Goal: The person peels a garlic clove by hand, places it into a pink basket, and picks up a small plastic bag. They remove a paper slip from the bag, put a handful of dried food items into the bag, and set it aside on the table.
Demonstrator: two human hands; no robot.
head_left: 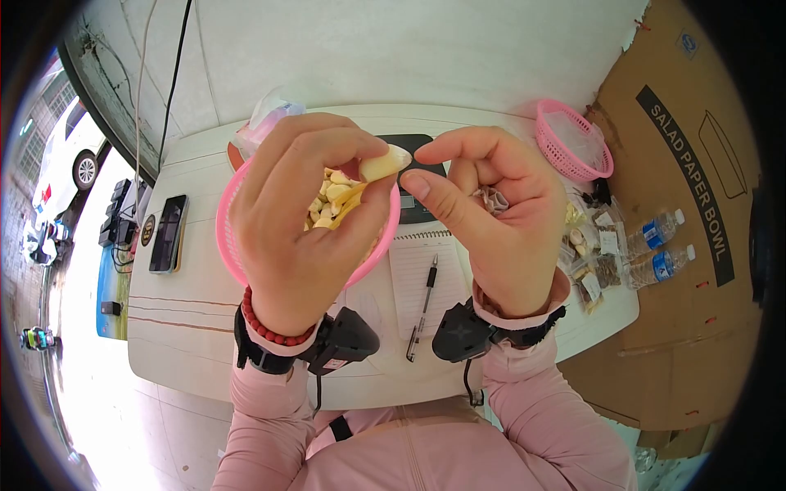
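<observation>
Pinched between the thumb and fingers of my left hand (291,213) is a pale garlic clove (379,166), its pointed end turned to the right. My right hand (503,204) has its thumb and index fingertips right at that tip. Its other fingers curl round crumpled garlic skin (493,199). Behind and below my left hand stands a pink basket (226,225) of garlic cloves (332,195), partly hidden by the hand.
On the white table lie a black scale (419,211), a spiral notebook (409,258) with a pen (422,307), and a phone (169,233). To the right are another pink basket (565,151), small packets (607,244), water bottles (655,232) and a large cardboard box (663,344).
</observation>
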